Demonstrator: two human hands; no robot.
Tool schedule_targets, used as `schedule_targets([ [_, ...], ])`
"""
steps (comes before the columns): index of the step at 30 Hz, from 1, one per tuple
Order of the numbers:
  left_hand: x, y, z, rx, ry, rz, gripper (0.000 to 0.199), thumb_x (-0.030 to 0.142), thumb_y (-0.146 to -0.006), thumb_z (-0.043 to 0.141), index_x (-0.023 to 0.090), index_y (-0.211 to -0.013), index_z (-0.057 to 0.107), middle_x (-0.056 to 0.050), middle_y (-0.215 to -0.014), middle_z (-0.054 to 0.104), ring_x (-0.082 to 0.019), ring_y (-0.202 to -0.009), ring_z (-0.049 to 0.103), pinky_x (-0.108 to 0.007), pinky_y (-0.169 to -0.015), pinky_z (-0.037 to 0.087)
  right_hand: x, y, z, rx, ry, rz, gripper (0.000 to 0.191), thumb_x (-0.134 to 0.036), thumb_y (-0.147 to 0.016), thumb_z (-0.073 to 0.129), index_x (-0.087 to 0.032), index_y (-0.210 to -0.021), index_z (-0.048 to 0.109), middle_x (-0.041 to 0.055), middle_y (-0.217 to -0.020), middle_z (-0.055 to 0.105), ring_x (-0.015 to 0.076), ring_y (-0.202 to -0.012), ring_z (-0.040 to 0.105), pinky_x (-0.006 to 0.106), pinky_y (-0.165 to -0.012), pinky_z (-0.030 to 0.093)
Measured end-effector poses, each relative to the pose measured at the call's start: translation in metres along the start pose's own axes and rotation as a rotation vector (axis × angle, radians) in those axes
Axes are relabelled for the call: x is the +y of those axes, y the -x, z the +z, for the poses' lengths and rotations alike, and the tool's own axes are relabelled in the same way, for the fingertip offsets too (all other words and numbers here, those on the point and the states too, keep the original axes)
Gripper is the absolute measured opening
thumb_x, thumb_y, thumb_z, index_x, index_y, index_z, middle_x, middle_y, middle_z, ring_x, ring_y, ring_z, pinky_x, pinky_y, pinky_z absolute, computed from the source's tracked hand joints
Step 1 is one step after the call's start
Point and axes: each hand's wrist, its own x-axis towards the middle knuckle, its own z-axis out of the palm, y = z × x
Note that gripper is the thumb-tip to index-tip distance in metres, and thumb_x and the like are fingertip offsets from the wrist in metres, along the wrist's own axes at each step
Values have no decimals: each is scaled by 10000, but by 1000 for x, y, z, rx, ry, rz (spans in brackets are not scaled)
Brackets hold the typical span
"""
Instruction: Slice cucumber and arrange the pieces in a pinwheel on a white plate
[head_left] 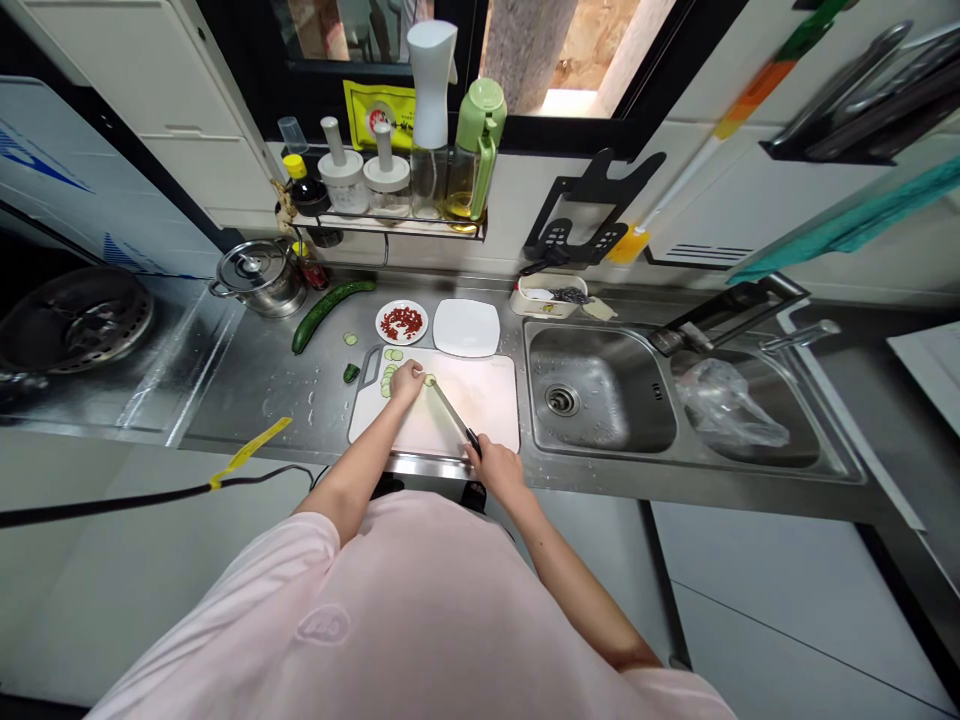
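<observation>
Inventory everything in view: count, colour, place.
Counter: one, silver, middle
Cutting board: one, white, counter
Knife: one, black-handled, over board
Cucumber: one, green, left of board
Cucumber stub: one, green, beside board
Cucumber slices: several, pale green, mostly board's left
Plates: two, white, behind board
Chopped bits: many, red, round plate
Pot: one, silver, back left
Wok: one, black, far left
Shelf containers: at least five, mixed colours, above counter
Packet: one, yellow, behind containers
Window: one, black-framed, back wall
Basins: two, silver, right of board
Bag: one, clear, right basin
Shirt: one, pink, foreground
Left grip: one, bare, board
Right grip: one, bare, knife handle
</observation>
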Motion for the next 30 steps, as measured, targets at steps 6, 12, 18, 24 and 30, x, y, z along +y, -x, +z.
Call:
schedule_targets([
  [6,0,0,0,-8,-2,-5,148,270,-748,577,265,-894,601,20,-817,659,-156,-785,594,-242,-657,380,-7,-1,-4,-30,3,-3,385,-464,-951,285,-187,-1093,512,112,-948,668,235,-913,632,302,-744,400],
  [12,3,1,-2,-17,-13,-11,159,269,-755,576,266,-912,603,12,-833,665,-159,-811,599,-243,-667,383,-13,-5,-9,-43,-14,4,376,-456,-953,290,-187,-1098,510,120,-986,659,225,-952,619,304,-764,397],
  [18,4,2,-3,-18,-4,-14,164,281,-751,583,264,-914,605,12,-829,663,-161,-804,601,-244,-658,383,-13,-9,-11,-41,-15,-7,357,-438,-947,310,-181,-1091,513,115,-980,658,231,-946,620,309,-754,404],
  [24,2,0,-2,-22,-13,-14,166,284,-755,579,267,-919,601,13,-832,666,-157,-808,597,-238,-658,378,-14,-9,-14,-58,-18,-6,370,-438,-945,310,-179,-1102,522,126,-1008,651,230,-972,611,317,-777,405],
  [30,2,0,-1,-18,-15,-4,149,292,-758,588,263,-903,597,12,-834,666,-155,-792,598,-239,-642,372,-14,-13,-15,-41,-22,-12,365,-432,-938,325,-178,-1088,541,122,-997,657,232,-959,617,317,-772,414],
])
